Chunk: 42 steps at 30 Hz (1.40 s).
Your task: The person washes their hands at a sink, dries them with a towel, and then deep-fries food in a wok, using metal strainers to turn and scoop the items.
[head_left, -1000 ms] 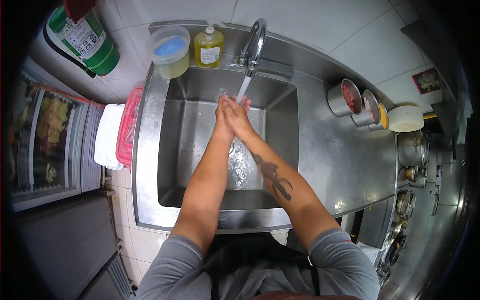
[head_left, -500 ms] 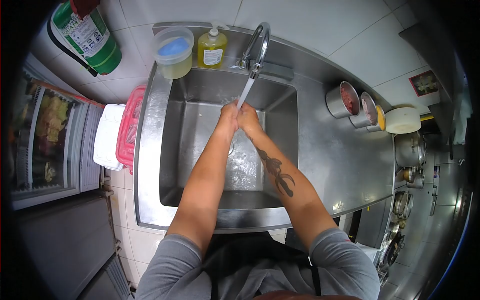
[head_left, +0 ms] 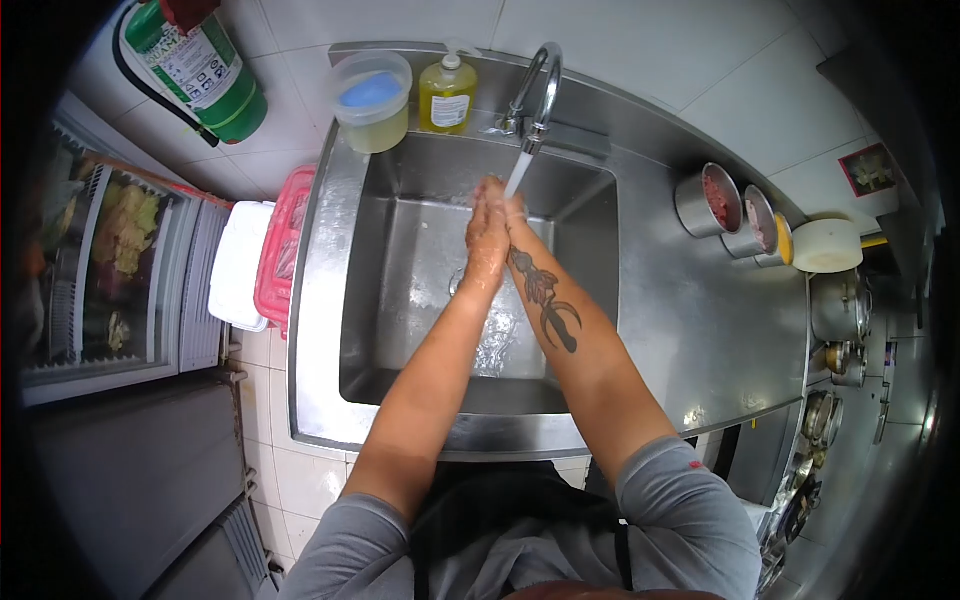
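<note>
The left hand [head_left: 487, 235] is lying flat, fingers straight, against the right hand [head_left: 517, 210], which is partly hiding, so its finger shape is too hard to see. Water [head_left: 517, 176] is running onto them from the tap [head_left: 548, 90], standing by the back edge of the sink [head_left: 403, 310]. If the hands are tipping sideways, splashes could be wetting the surface [head_left: 700, 320]. The tap is shining silver, bending like a cane; the water is looking white.
</note>
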Each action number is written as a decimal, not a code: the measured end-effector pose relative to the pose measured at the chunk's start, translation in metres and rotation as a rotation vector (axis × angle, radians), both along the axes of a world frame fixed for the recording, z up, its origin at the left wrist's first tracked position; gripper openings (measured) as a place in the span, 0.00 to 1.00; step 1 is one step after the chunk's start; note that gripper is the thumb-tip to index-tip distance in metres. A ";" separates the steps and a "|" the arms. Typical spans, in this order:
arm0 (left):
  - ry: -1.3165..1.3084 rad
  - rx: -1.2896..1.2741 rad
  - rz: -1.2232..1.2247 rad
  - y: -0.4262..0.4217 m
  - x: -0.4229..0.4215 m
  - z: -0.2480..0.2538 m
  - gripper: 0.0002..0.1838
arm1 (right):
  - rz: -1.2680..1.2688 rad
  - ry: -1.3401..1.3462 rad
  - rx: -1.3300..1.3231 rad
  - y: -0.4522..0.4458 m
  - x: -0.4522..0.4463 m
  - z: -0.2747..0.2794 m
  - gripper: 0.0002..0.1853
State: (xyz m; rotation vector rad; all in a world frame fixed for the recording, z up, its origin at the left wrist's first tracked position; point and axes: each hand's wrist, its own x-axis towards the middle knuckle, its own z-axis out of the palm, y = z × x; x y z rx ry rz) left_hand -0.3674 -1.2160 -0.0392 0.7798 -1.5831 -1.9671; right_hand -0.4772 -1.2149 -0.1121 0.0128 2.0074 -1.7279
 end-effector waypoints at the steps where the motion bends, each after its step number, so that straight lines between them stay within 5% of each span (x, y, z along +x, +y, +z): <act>1: 0.011 0.210 -0.038 0.003 0.003 0.005 0.21 | -0.157 0.022 -0.068 -0.013 0.014 0.025 0.13; 3: -0.123 0.590 -0.086 -0.006 -0.002 0.011 0.23 | -0.117 0.118 -0.019 -0.016 0.029 0.050 0.11; 6: 0.080 0.866 -0.241 -0.023 -0.013 0.006 0.22 | -0.047 0.118 -0.100 -0.010 0.036 0.045 0.10; 10: 0.154 0.967 -0.151 -0.023 -0.044 -0.032 0.12 | 0.009 0.029 -0.316 0.016 0.029 0.022 0.10; 13: 0.096 1.118 -0.051 -0.018 -0.044 -0.024 0.08 | 0.156 0.347 0.181 0.034 0.037 0.035 0.12; 17: 0.294 1.055 -0.137 -0.011 -0.028 -0.018 0.08 | 0.085 0.363 0.087 0.049 0.059 0.046 0.15; 20: -0.051 0.727 -0.161 -0.016 -0.056 -0.059 0.14 | -0.108 0.251 -0.131 0.051 0.100 0.081 0.18; 23: -0.322 -0.442 -0.137 -0.013 -0.056 -0.030 0.14 | -0.030 0.061 -0.318 0.054 0.106 0.082 0.24; 29: -0.131 0.108 -0.426 -0.024 -0.049 -0.050 0.16 | -0.264 -0.403 -0.504 0.026 0.067 0.069 0.15; 32: 0.004 0.628 -0.375 -0.022 -0.024 -0.004 0.18 | -0.308 -0.603 -0.647 0.016 0.041 0.044 0.07; 35: 0.157 0.429 -0.208 -0.012 0.003 0.041 0.19 | -0.309 -0.415 -0.487 0.016 0.044 0.076 0.07; 38: 0.157 0.207 0.004 -0.006 -0.020 0.012 0.19 | -0.211 -0.146 -0.362 0.016 0.044 0.086 0.06; 42: -0.055 -0.055 -0.103 -0.022 -0.026 0.022 0.21 | -0.131 0.028 -0.430 0.018 0.060 0.092 0.05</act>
